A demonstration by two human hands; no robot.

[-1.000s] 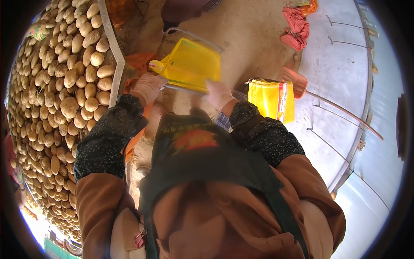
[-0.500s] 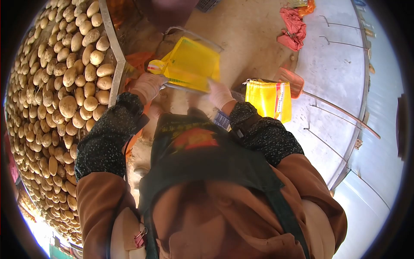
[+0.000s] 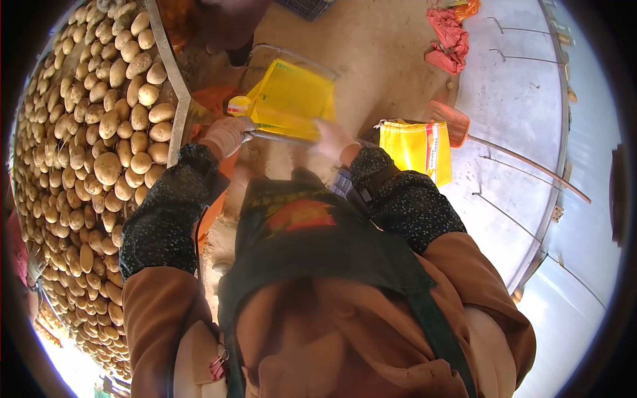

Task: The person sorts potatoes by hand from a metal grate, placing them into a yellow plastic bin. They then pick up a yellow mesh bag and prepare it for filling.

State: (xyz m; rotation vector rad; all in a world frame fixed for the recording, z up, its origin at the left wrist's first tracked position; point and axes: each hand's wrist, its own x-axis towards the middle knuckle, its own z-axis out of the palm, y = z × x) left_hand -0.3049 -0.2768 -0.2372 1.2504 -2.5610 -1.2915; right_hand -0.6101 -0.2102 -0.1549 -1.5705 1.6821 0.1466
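Note:
A yellow mesh bag (image 3: pixel 298 93) is spread over a metal frame (image 3: pixel 282 52) in front of me, with a folded flap at its left. My left hand (image 3: pixel 229 134), in a pale glove, is closed on the bag's near left corner at the frame. At the near right corner is my right hand (image 3: pixel 333 140), also gloved; motion smears its fingers over the bag's edge. Another yellow bag (image 3: pixel 415 149), with a red and white printed strip, hangs open just right of my right hand.
A large heap of potatoes (image 3: pixel 106 169) lies at left behind a metal edge (image 3: pixel 174 86). An orange shovel (image 3: pixel 451 125) rests at right, near red cloth (image 3: pixel 448 43). A dark crate (image 3: pixel 308 6) and a person in dark clothing (image 3: pixel 242 23) are at the top.
My right hand has shifted slightly left along the bag's near edge. The left hand keeps its place at the corner. At the top, more of the person's leg shows.

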